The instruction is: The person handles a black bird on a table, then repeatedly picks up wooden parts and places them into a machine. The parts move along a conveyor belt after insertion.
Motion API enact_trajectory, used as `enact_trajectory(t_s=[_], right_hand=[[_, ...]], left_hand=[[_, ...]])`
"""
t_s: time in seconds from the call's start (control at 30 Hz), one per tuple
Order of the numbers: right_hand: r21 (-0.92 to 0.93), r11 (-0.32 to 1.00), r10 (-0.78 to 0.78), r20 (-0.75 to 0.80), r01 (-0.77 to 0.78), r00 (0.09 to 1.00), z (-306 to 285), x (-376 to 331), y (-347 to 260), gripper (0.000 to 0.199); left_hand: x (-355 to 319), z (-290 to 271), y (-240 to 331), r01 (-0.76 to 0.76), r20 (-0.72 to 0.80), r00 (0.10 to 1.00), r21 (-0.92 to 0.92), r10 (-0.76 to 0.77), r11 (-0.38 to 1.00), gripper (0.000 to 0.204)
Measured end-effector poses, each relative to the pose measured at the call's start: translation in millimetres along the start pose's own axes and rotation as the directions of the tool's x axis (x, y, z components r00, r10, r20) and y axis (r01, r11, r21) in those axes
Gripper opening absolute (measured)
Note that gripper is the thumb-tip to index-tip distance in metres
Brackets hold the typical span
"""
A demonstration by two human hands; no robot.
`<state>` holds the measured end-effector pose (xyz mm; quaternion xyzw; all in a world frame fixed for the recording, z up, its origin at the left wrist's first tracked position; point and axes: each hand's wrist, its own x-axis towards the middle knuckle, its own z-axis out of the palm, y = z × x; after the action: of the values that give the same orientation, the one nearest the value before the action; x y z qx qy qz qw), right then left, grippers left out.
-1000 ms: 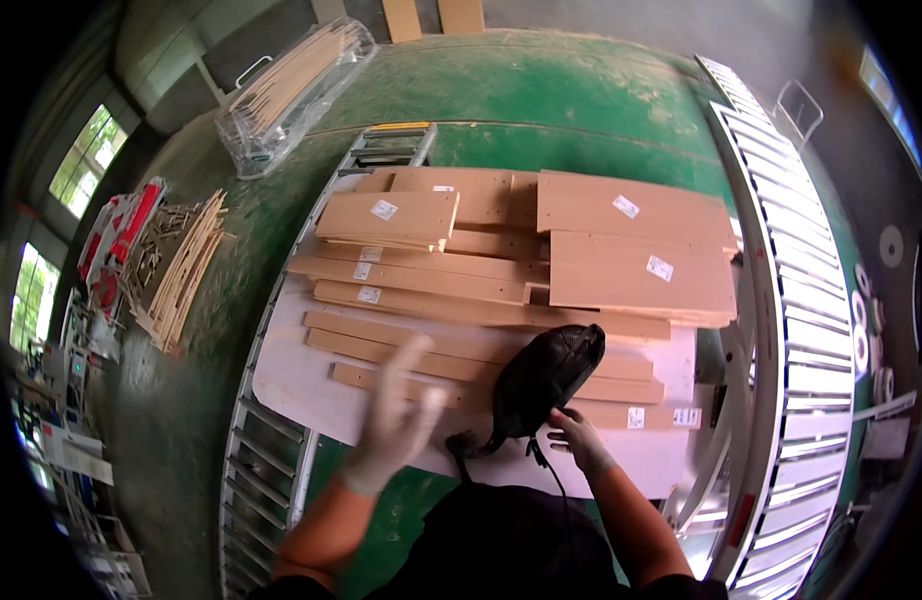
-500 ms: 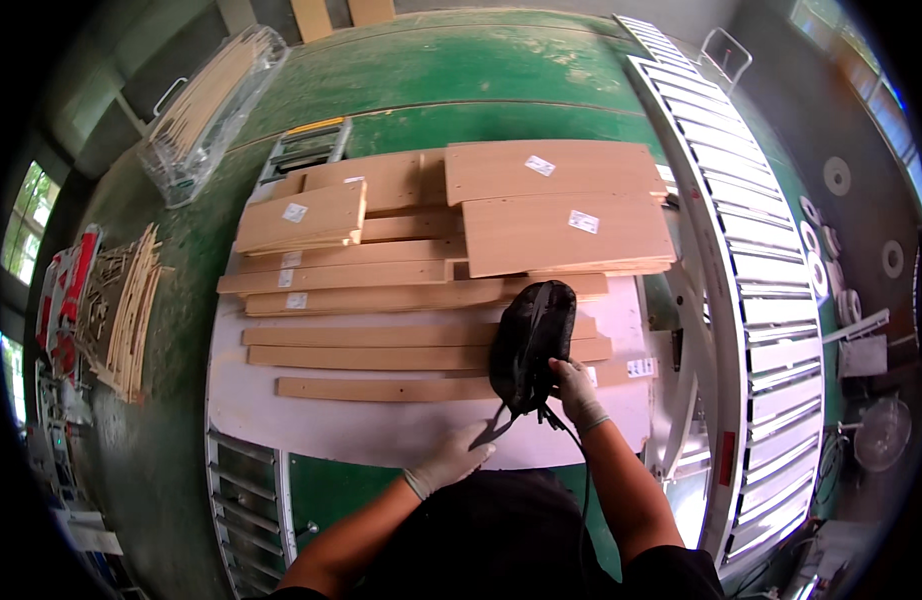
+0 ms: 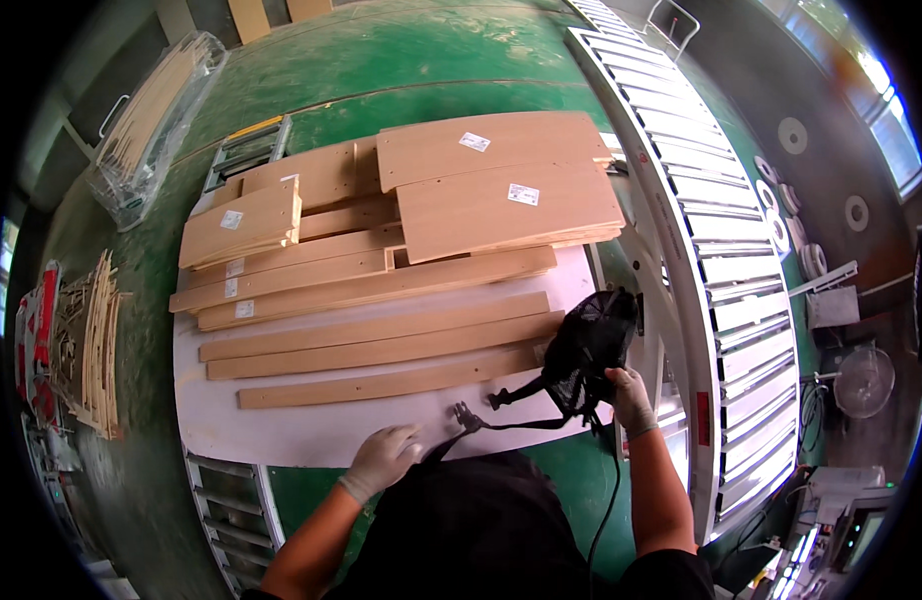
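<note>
A black waist bag (image 3: 587, 350) with mesh on its side hangs over the table's near right corner. My gloved right hand (image 3: 632, 402) grips its lower right edge. From the bag, a black strap (image 3: 526, 425) with a buckle (image 3: 468, 418) trails left towards my body, its far end by my waist. Left of that buckle, my gloved left hand (image 3: 384, 457) is over the table's near edge, apart from the strap, its fingers loosely stretched and nothing seen in them. A black cable (image 3: 615, 490) runs down from the bag beside my right forearm.
Several wooden strips (image 3: 381, 340) and stacked panels (image 3: 506, 205) lie on the white table (image 3: 311, 435). A roller conveyor (image 3: 696, 270) runs along the right side. A metal frame (image 3: 236, 510) stands below the table's left edge. Wood scraps (image 3: 96, 350) lie on the floor at far left.
The bag has moved right and tilted in my right hand, off the wooden strips. My left hand has let go of the strap and drawn left. The whole view has shifted somewhat.
</note>
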<state>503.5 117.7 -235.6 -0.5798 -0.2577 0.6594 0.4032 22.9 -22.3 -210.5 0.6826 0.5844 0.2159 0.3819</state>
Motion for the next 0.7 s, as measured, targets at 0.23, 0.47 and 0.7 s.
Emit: enact_trajectory(t_s=[0.23,0.47,0.7], right_hand=[[-0.077,0.995,0.055,-0.094,-0.062,0.994,-50,-75,-13,0.032],[0.269,0.954,0.16,-0.09,-0.131,0.983,-74,-126,36,0.049],[-0.009,0.992,0.124,-0.216,-0.129,0.968,-102,-188,-14,0.042]], left_hand=[[-133,1,-66,0.498,0.032,0.862,-0.24,-0.506,0.833,0.027],[-341,119,-177,0.552,0.377,0.795,-0.126,-0.475,0.824,0.029],[-315,121,-124,0.915,0.424,0.404,-0.176,-0.81,0.364,0.029]])
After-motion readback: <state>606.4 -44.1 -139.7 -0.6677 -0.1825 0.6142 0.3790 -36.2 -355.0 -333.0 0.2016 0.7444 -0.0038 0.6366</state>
